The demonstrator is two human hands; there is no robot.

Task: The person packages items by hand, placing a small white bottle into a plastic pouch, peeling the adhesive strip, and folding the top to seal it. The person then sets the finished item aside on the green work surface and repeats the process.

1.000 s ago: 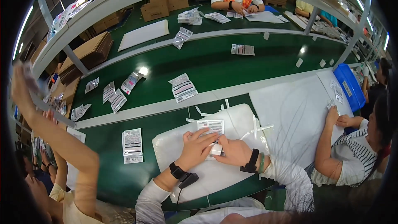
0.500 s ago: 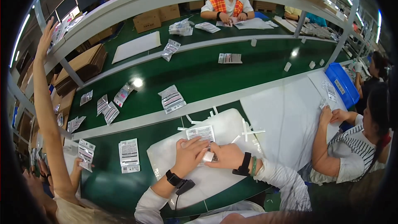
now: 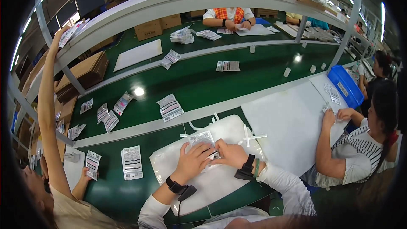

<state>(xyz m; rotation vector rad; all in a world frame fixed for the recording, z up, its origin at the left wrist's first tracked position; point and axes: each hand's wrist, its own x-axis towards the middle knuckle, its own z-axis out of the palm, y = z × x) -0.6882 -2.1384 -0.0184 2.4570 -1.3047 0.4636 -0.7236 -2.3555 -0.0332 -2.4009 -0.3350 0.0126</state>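
Note:
A clear-and-white printed pouch (image 3: 201, 137) lies on the white padded sheet (image 3: 169, 161) in front of me. My left hand (image 3: 194, 160) is closed over its near part, fingers bent across the print. From the other side my right hand (image 3: 232, 154) grips the pouch's near right edge, thumb and fingers together. The two hands almost meet, and my fingers hide much of the pouch's near end. Just left of the sheet, a neat stack of similar pouches (image 3: 132, 163) rests on the green table.
White strips (image 3: 255, 137) lie around the sheet's far edge. Loose pouches (image 3: 170, 107) are scattered on the green belt (image 3: 203, 89) beyond a pale rail. At left, a co-worker's arm (image 3: 47, 89) reaches to the overhead shelf; at right, another works beside a blue bin (image 3: 345, 85).
The small white piece between my hands no longer shows. My right hand has closed on the pouch's edge. The left co-worker's raised hand has come down onto packets on the shelf.

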